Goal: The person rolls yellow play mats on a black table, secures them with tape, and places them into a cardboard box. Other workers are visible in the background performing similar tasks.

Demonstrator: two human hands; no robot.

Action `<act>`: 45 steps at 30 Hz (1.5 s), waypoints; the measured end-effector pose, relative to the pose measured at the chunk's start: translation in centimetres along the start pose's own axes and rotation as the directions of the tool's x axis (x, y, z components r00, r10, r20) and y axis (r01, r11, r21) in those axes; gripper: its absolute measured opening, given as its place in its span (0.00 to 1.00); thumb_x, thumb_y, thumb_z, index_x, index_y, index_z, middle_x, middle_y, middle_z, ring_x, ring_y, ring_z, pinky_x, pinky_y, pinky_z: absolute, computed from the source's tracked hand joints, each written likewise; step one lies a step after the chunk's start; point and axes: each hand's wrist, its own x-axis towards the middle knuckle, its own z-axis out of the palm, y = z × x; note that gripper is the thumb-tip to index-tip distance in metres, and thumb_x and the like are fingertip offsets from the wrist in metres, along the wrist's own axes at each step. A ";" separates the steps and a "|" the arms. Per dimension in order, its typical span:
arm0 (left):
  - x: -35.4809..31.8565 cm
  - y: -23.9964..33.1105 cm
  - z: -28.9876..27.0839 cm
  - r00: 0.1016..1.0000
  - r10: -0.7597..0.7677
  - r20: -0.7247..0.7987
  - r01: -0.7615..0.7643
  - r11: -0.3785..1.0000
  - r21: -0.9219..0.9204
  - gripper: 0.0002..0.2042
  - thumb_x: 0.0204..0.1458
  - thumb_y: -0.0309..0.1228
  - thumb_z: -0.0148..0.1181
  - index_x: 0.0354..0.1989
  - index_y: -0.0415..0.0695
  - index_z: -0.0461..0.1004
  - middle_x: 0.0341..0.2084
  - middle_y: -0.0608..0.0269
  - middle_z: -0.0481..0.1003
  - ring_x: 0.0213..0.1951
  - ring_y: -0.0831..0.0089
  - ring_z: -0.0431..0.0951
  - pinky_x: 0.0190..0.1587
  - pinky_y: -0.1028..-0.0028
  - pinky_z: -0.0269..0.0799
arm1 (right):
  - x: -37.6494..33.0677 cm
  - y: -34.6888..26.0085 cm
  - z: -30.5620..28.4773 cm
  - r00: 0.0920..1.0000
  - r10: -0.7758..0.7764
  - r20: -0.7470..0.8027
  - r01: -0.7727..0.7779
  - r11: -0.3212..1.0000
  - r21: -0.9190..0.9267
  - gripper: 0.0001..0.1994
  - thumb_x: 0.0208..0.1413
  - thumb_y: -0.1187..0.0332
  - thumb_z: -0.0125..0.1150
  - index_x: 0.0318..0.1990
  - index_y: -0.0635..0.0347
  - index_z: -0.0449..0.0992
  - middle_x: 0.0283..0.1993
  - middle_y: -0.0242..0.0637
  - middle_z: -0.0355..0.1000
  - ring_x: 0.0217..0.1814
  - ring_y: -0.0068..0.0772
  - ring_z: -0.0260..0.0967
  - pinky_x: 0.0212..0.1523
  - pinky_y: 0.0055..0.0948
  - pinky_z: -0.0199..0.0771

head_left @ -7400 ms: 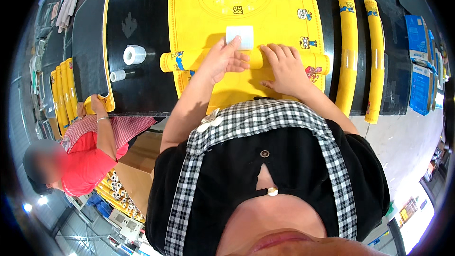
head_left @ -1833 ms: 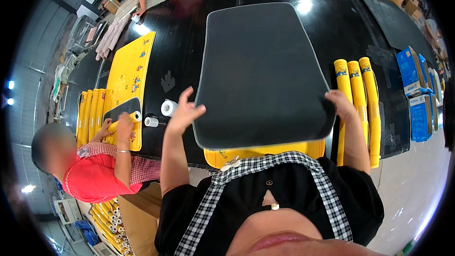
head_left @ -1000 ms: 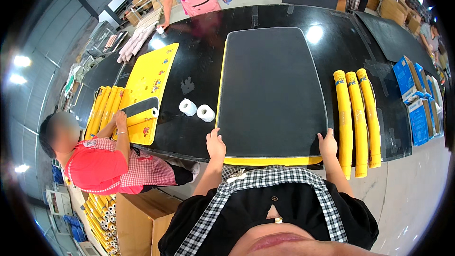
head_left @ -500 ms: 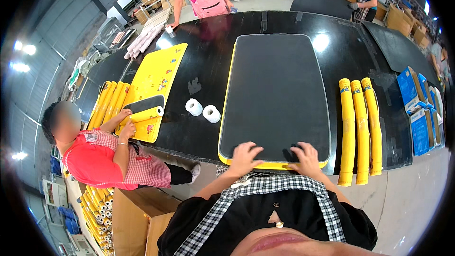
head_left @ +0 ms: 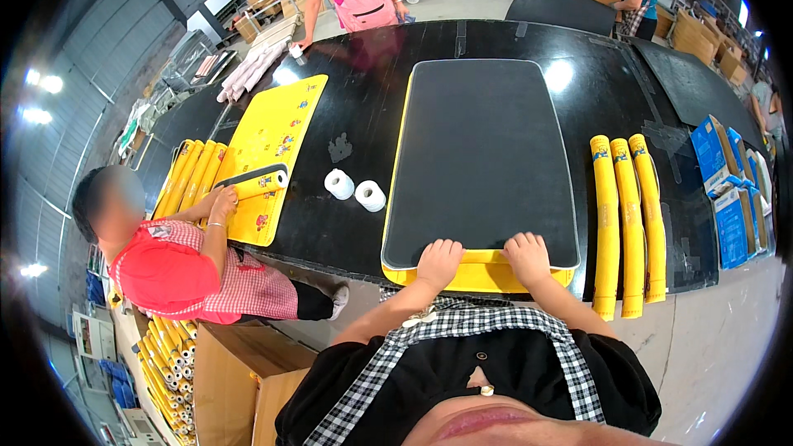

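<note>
The left hand (head_left: 439,258) lies palm down with fingers spread on the near end of the mat (head_left: 483,161), gripping nothing; the right hand (head_left: 526,254) rests the same way just beside it, fingers flat and loose. The mat lies dark side up (its yellow underside shows as a strip along the near edge and down the left side), lengthwise from the near edge of the black table (head_left: 363,107) toward the far edge. Left of the mat, close to the near edge, stand two white tape rolls (head_left: 353,190). Toward the right edge lie three rolled yellow mats (head_left: 624,223) side by side. Near the left edge a co-worker's hand (head_left: 221,198) rests on a partly rolled yellow mat (head_left: 268,153).
</note>
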 end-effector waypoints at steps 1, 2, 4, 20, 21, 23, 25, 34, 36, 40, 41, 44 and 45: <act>0.7 -0.3 -0.2 0.999 0.022 -0.041 -0.022 1.000 -0.002 0.06 0.55 0.35 0.60 0.38 0.49 0.74 0.32 0.66 0.70 0.39 0.64 0.72 0.43 0.61 0.69 | 1.0 -0.2 -1.0 0.996 -0.067 -0.052 0.067 0.998 -0.014 0.06 0.56 0.62 0.63 0.35 0.50 0.75 0.36 0.32 0.70 0.46 0.38 0.69 0.49 0.38 0.66; 1.3 -0.4 -0.2 0.995 0.049 -0.086 -0.049 0.999 -0.005 0.06 0.55 0.34 0.60 0.38 0.50 0.75 0.33 0.67 0.70 0.40 0.64 0.72 0.44 0.61 0.68 | 1.3 -0.4 -1.2 0.992 -0.123 -0.001 0.123 0.991 -0.044 0.06 0.54 0.63 0.62 0.36 0.50 0.75 0.37 0.32 0.70 0.46 0.38 0.69 0.49 0.38 0.66; 1.5 -0.3 -0.2 0.992 0.123 -0.019 -0.123 0.992 -0.024 0.06 0.54 0.33 0.58 0.38 0.49 0.75 0.34 0.67 0.69 0.42 0.65 0.72 0.45 0.62 0.66 | 1.8 -0.5 -1.3 0.968 -0.230 0.104 0.240 0.966 -0.094 0.06 0.52 0.65 0.62 0.37 0.50 0.75 0.37 0.32 0.71 0.47 0.37 0.70 0.49 0.37 0.67; -2.5 3.2 -0.3 0.979 -0.194 0.061 0.202 0.908 -0.366 0.11 0.58 0.34 0.62 0.48 0.53 0.83 0.41 0.59 0.73 0.46 0.57 0.73 0.48 0.59 0.70 | -2.3 -3.9 2.1 0.991 0.121 -0.051 -0.099 0.944 0.314 0.09 0.56 0.63 0.64 0.44 0.48 0.78 0.42 0.36 0.68 0.48 0.43 0.66 0.50 0.43 0.67; -2.7 3.3 -0.2 0.977 -0.205 0.049 0.209 0.902 -0.377 0.11 0.58 0.34 0.62 0.48 0.52 0.82 0.40 0.59 0.73 0.45 0.57 0.73 0.48 0.59 0.70 | -2.4 -4.0 2.3 0.991 0.121 -0.065 -0.096 0.948 0.303 0.09 0.56 0.63 0.64 0.44 0.47 0.78 0.43 0.36 0.68 0.48 0.43 0.66 0.49 0.43 0.67; -2.9 3.2 0.6 0.971 -0.240 -0.002 0.216 0.880 -0.424 0.09 0.57 0.35 0.63 0.42 0.49 0.82 0.37 0.57 0.73 0.42 0.55 0.73 0.45 0.58 0.70 | -2.6 -4.0 2.8 0.988 0.130 -0.084 -0.102 0.954 0.282 0.09 0.56 0.62 0.63 0.45 0.46 0.78 0.43 0.37 0.68 0.48 0.44 0.66 0.49 0.44 0.67; -2.2 3.2 0.0 0.973 -0.229 -0.035 0.190 0.875 -0.445 0.07 0.55 0.34 0.64 0.32 0.45 0.78 0.32 0.54 0.72 0.38 0.51 0.73 0.40 0.55 0.70 | -2.5 -3.8 3.5 0.980 0.104 -0.169 -0.063 0.970 0.234 0.12 0.56 0.63 0.61 0.48 0.46 0.77 0.44 0.38 0.68 0.48 0.47 0.66 0.47 0.45 0.68; -1.3 3.5 0.1 0.976 -0.219 0.001 0.199 0.885 -0.420 0.09 0.50 0.26 0.63 0.40 0.49 0.84 0.33 0.61 0.74 0.39 0.58 0.73 0.42 0.62 0.71 | -2.2 -3.4 2.4 0.992 0.124 -0.022 -0.114 0.955 0.275 0.10 0.59 0.58 0.60 0.46 0.43 0.77 0.40 0.33 0.68 0.46 0.41 0.66 0.44 0.43 0.65; -0.9 3.1 0.0 0.978 -0.207 0.001 0.189 0.892 -0.410 0.10 0.50 0.27 0.62 0.40 0.49 0.84 0.33 0.63 0.74 0.40 0.60 0.74 0.43 0.62 0.71 | -1.8 -3.4 2.0 0.992 0.129 0.002 -0.125 0.956 0.267 0.10 0.58 0.61 0.61 0.47 0.44 0.77 0.42 0.32 0.69 0.47 0.40 0.67 0.45 0.41 0.65; -0.3 2.3 0.1 0.987 -0.153 0.040 0.156 0.914 -0.374 0.10 0.51 0.28 0.60 0.40 0.51 0.84 0.32 0.65 0.75 0.39 0.61 0.74 0.44 0.62 0.71 | -1.6 -3.6 1.7 0.988 0.155 -0.018 -0.149 0.969 0.196 0.10 0.58 0.60 0.62 0.47 0.42 0.77 0.43 0.31 0.68 0.47 0.39 0.66 0.46 0.40 0.65; -0.1 1.9 0.1 0.990 -0.135 0.048 0.143 0.922 -0.360 0.10 0.51 0.29 0.59 0.40 0.51 0.84 0.32 0.65 0.75 0.39 0.61 0.75 0.44 0.62 0.71 | -1.5 -3.6 1.8 0.987 0.155 -0.047 -0.145 0.974 0.173 0.09 0.59 0.59 0.61 0.46 0.43 0.77 0.42 0.31 0.68 0.46 0.39 0.66 0.46 0.40 0.65; 0.8 0.7 0.4 0.992 -0.119 0.044 0.127 0.938 -0.323 0.06 0.51 0.31 0.62 0.37 0.49 0.81 0.32 0.65 0.76 0.38 0.60 0.76 0.43 0.62 0.71 | -0.4 -2.9 2.4 0.989 0.140 -0.057 -0.132 0.984 0.119 0.08 0.60 0.57 0.59 0.42 0.44 0.77 0.39 0.32 0.68 0.46 0.38 0.66 0.46 0.41 0.64; 1.0 0.3 0.7 0.990 -0.134 0.041 0.140 0.944 -0.297 0.05 0.51 0.32 0.63 0.36 0.49 0.80 0.31 0.64 0.76 0.38 0.61 0.76 0.42 0.62 0.71 | 0.1 -2.5 2.4 0.992 0.127 -0.009 -0.125 0.986 0.113 0.08 0.60 0.57 0.59 0.42 0.45 0.76 0.38 0.32 0.68 0.46 0.38 0.67 0.46 0.40 0.64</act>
